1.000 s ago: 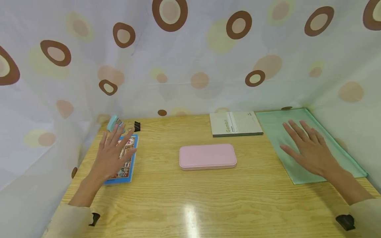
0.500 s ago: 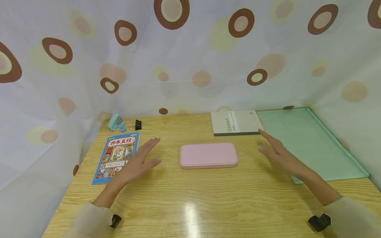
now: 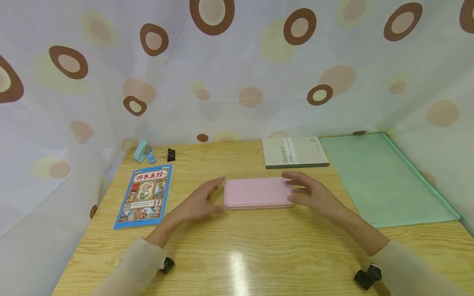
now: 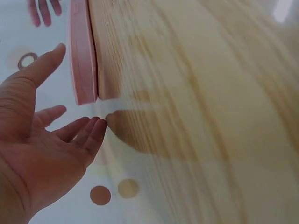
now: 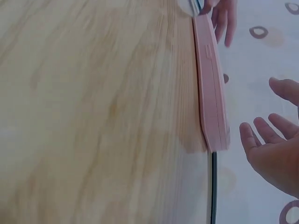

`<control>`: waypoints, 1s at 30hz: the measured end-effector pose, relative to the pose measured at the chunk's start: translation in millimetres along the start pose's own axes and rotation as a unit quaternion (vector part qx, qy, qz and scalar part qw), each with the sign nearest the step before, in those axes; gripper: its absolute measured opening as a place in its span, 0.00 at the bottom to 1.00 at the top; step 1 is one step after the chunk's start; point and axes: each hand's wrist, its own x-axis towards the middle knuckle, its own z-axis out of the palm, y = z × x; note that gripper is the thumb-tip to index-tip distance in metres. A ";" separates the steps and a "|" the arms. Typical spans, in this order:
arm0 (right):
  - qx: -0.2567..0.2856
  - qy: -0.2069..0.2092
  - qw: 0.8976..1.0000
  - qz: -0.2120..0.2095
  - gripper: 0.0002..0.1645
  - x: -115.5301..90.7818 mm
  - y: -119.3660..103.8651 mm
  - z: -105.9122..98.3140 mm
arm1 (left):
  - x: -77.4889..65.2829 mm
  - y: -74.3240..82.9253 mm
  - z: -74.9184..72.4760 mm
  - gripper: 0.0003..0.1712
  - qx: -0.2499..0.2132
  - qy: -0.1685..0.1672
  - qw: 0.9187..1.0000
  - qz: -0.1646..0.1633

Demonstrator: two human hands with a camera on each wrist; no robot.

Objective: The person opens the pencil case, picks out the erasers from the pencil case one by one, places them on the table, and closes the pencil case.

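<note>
A: Relative to the earlier frames, the left hand (image 3: pixel 201 203) has moved right from the book (image 3: pixel 142 195), and the right hand (image 3: pixel 312 195) has moved left from the green mat (image 3: pixel 392 176). The pink case (image 3: pixel 257 192) has kept its place.

B: State the position of the pink case.

A: It lies flat on the bench (image 3: pixel 192 263), near the middle, long side running left to right. One hand is located at each end.

B: State the condition of the left hand.

A: Fingers slightly bent, thumb spread apart from them, nothing clamped. It is just beside the left end of the pink case; the left wrist view shows a gap between the fingertips and that end.

B: And the right hand?

A: Fingers bent and apart, thumb separate, nothing clamped. In the head view they overlap the right end of the pink case; the right wrist view shows a gap between them.

B: List the surrounding items.

A: Left: the book, blue-bordered, cover up. Far left, beyond it: a light blue stapler (image 3: pixel 142 152) and, just to its right, a black binder clip (image 3: pixel 171 155). Far, right of centre: a notebook (image 3: pixel 295 152) marked "Gambit". Right: the green mat, beside the notebook. A spotted curtain (image 3: pixel 233 61) hangs behind the far edge of the bench.
</note>
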 end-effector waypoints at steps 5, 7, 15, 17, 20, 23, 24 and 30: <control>-0.005 -0.012 1.000 0.003 0.40 11.6 -2.8 16.8 | 9.6 0.5 9.0 0.60 0.029 -0.022 0.999 0.005; -0.022 -0.016 1.000 0.000 0.38 15.8 -1.7 22.3 | 13.4 1.6 11.3 0.60 0.037 -0.030 0.999 0.005; -0.111 -0.020 0.994 -0.004 0.32 25.9 4.4 33.4 | 27.3 4.5 9.7 0.57 0.065 -0.025 0.998 0.008; -0.112 -0.020 0.993 -0.013 0.29 28.4 3.8 35.7 | 27.4 1.8 7.0 0.57 0.055 -0.025 0.998 0.006; -0.120 -0.017 0.992 -0.031 0.24 32.5 2.5 39.3 | 27.3 -2.0 3.7 0.56 0.033 -0.023 0.999 -0.002; -0.139 -0.004 0.989 -0.045 0.20 35.8 1.4 41.3 | 28.5 -1.0 1.8 0.54 0.015 -0.023 1.000 -0.001; -0.144 0.001 0.989 -0.047 0.19 36.5 1.0 41.5 | 29.6 -0.7 1.5 0.54 0.013 -0.025 1.000 0.000; -0.169 0.013 0.984 -0.054 0.17 40.0 0.2 42.4 | 32.6 2.0 -0.5 0.51 0.004 -0.028 1.000 0.000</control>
